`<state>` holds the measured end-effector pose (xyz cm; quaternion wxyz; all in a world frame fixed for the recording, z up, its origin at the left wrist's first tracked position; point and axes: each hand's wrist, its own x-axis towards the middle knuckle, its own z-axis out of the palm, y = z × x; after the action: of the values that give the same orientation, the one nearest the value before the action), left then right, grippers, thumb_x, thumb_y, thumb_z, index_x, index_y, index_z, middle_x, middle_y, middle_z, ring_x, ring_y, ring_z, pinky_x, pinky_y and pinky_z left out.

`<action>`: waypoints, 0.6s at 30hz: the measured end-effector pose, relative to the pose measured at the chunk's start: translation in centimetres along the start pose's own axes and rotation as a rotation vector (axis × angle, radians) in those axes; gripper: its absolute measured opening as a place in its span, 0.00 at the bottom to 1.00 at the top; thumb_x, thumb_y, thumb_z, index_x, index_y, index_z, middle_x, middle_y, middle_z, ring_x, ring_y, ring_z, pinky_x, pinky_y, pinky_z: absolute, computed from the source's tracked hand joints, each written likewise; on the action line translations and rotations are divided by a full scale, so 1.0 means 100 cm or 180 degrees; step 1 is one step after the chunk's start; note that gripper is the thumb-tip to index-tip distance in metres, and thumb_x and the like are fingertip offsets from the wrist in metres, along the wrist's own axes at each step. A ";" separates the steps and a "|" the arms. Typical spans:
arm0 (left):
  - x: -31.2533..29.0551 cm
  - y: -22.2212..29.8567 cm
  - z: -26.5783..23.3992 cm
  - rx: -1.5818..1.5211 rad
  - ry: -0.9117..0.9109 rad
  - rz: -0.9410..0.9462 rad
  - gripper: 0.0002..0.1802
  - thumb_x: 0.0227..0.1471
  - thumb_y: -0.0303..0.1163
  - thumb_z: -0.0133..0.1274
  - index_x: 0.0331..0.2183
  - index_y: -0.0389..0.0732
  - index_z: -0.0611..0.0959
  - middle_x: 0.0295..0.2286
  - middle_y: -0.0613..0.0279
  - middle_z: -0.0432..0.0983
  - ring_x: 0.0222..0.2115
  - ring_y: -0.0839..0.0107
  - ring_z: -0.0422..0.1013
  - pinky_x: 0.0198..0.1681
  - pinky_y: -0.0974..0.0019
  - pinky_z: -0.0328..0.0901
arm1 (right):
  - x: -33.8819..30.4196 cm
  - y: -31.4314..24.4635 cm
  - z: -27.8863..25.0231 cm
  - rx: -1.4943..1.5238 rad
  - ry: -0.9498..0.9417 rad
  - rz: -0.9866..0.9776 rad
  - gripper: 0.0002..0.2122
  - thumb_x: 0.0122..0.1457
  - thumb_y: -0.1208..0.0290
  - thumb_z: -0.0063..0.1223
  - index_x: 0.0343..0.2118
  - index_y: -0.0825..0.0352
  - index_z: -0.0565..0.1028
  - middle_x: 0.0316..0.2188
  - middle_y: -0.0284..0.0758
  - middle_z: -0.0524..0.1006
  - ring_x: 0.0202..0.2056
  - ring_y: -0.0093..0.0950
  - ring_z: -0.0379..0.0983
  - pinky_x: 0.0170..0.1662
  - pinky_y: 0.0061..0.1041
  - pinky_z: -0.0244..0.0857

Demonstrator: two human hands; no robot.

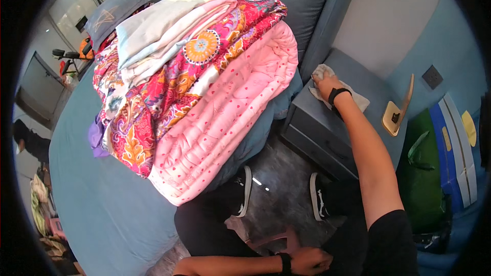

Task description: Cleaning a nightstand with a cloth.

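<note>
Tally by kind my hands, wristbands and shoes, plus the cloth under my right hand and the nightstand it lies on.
Hands: 2 (right hand, left hand)
Black wristbands: 2
Black shoes with white soles: 2
Cloth: 1
Nightstand: 1
Total: 8

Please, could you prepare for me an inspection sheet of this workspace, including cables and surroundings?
Surface: dark blue-grey, boxy nightstand; top partly covered.
Things in use: crumpled, whitish-grey fabric cloth, lying on the nightstand.
Clutter: tan, two-panel object on the nightstand, one panel upright.
Hands: right hand on the cloth, grip unclear; left hand apart from it.
Cables: nothing seen.
Surroundings: blue, rounded bed with pink, dotted padded quilt and multicoloured floral bedding; green-and-blue bag; dark square wall socket.
</note>
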<state>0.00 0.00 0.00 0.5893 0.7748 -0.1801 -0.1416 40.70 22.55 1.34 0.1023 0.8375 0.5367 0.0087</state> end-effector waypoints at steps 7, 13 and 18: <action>0.000 0.006 -0.007 0.0028 0.0119 0.0143 0.12 0.53 0.35 0.49 0.32 0.36 0.80 0.29 0.47 0.76 0.31 0.51 0.73 0.35 0.53 0.66 | -0.017 -0.004 -0.017 -0.0228 0.0323 0.0016 0.20 0.62 0.64 0.38 0.57 0.52 0.67 0.56 0.56 0.61 0.48 0.55 0.68 0.52 0.43 0.66; 0.000 -0.006 0.007 0.0091 0.0066 0.0269 0.14 0.53 0.36 0.49 0.32 0.35 0.80 0.28 0.47 0.77 0.30 0.50 0.73 0.35 0.53 0.67 | -0.034 -0.025 -0.021 -0.0209 0.0217 -0.0122 0.19 0.62 0.63 0.38 0.56 0.52 0.68 0.56 0.57 0.61 0.49 0.56 0.66 0.52 0.43 0.65; 0.000 -0.004 0.009 0.0069 0.0034 0.0222 0.14 0.53 0.36 0.49 0.31 0.34 0.80 0.28 0.46 0.77 0.30 0.50 0.73 0.35 0.52 0.67 | -0.032 -0.020 -0.018 -0.0012 0.0073 0.0025 0.19 0.63 0.61 0.37 0.57 0.52 0.66 0.60 0.56 0.56 0.52 0.56 0.64 0.54 0.44 0.64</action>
<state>-0.34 -0.64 -0.61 0.5864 0.7751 -0.2054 -0.1150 37.32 20.71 3.00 0.0976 0.8392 0.5345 0.0197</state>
